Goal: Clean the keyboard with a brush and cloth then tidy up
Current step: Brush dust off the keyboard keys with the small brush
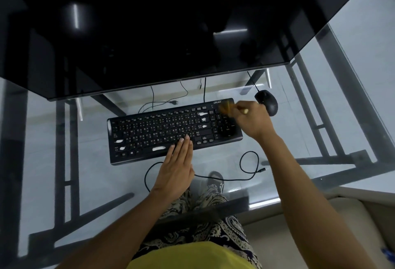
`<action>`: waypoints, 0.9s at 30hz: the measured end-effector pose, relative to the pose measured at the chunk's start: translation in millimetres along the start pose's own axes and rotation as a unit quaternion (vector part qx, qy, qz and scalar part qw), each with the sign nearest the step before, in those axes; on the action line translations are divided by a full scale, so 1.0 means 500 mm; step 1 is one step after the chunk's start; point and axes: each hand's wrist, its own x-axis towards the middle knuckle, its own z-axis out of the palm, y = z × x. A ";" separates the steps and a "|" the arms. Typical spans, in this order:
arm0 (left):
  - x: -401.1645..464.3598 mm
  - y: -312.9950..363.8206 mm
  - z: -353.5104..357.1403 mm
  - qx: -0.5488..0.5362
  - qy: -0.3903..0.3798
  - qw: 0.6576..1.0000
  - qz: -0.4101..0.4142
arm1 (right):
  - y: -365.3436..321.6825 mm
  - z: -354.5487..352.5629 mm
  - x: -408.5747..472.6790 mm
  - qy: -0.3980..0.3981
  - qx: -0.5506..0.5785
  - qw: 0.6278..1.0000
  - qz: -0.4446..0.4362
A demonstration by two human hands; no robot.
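Centrally on the glass desk (352, 80) lies the black keyboard (171, 129). At its far right corner, the right hand (254, 121) grips a blurred yellowish brush (228, 107). Flat, with fingers straight and together, the left hand (177, 168) presses the keyboard's near edge. Just beyond the right hand sits a mouse (267, 100).
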 end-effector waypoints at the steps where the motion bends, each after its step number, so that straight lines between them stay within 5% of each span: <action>1: 0.001 0.000 -0.001 -0.001 0.001 1.000 0.000 | -0.003 -0.008 0.002 -0.016 0.017 0.999 0.023; 7: 0.004 -0.004 -0.002 -0.013 -0.001 1.000 0.003 | -0.009 -0.010 0.010 0.046 0.052 0.997 -0.024; 11: 0.000 -0.010 -0.003 -0.016 0.001 1.000 0.013 | 0.004 -0.017 0.017 0.164 0.039 0.986 -0.010; 15: 0.000 -0.013 -0.002 -0.011 0.002 1.000 0.017 | -0.007 -0.006 0.019 0.014 0.109 0.994 0.003; 19: -0.001 -0.013 -0.001 -0.016 0.005 1.000 0.017 | 0.004 0.004 0.022 0.129 0.084 0.988 0.008; 22: -0.003 -0.015 0.001 -0.018 0.004 1.000 0.019 | -0.003 0.016 0.012 0.079 0.060 0.995 0.003; 25: -0.004 -0.017 0.004 -0.020 0.004 1.000 0.016 | 0.004 0.024 0.004 0.166 -0.047 0.985 0.008; 27: -0.003 -0.017 0.006 -0.021 0.004 1.000 0.014 | 0.003 0.022 -0.015 0.149 -0.026 0.989 -0.001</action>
